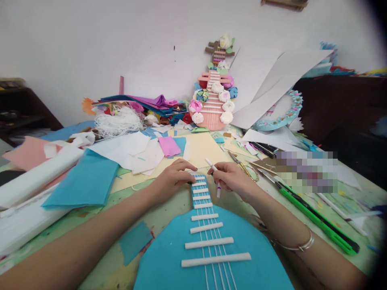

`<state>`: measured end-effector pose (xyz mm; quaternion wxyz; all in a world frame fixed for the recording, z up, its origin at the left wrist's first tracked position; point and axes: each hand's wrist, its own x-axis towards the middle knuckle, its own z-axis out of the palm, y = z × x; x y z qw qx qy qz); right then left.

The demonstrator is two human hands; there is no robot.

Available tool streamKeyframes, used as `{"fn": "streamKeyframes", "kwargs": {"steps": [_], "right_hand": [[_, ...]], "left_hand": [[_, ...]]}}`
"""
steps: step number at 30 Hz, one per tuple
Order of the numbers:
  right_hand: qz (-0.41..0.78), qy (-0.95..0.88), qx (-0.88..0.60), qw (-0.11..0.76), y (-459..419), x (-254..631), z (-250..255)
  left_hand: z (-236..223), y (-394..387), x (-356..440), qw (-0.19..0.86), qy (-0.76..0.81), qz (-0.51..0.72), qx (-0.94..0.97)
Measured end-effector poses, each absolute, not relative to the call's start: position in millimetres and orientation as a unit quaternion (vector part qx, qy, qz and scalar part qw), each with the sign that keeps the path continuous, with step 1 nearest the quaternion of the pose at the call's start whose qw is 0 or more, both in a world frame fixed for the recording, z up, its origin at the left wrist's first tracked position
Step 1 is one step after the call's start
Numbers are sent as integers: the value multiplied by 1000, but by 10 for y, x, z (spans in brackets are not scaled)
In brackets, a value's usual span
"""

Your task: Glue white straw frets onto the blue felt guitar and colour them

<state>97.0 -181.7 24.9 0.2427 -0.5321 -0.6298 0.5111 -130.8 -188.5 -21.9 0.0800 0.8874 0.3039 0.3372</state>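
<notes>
A blue craft pipa (169, 249) lies in front of me, its neck pointing away. White strips cross it like frets, and several white strings run along it. My left hand (173, 180) is closed at the far left end of the neck, thumb and fingertips against its edge. Just right of the neck end, my right hand (231, 177) pinches a slim white stick with a purple band (218, 190), held tilted. The exact contact of the left fingertips is partly hidden.
Gold-handled scissors (246, 169) and a green utility knife (317, 221) lie on the right. On the left are blue folded paper (83, 177) and white rolls (39, 177). Behind stand a pink flowered pipa (210, 117) and a tangle of white string (119, 121).
</notes>
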Motion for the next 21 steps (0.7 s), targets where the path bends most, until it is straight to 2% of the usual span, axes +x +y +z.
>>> {"fn": "streamKeyframes", "kwargs": {"steps": [7,15,18,21], "right_hand": [[513,-647,-541,161,-1875,961,219],[589,-612,-509,141,-1892,918,224],[611,-601,-494,142,-1890,920,201],[627,-595,-482,142,-1883,932,184]], "left_hand": [[-216,-1931,-1231,130,356,339,861],[-166,-1974,-1183,184,382,324,845],[-121,-1973,-1191,241,395,362,809],[-65,-1961,-1206,360,407,437,717]]}}
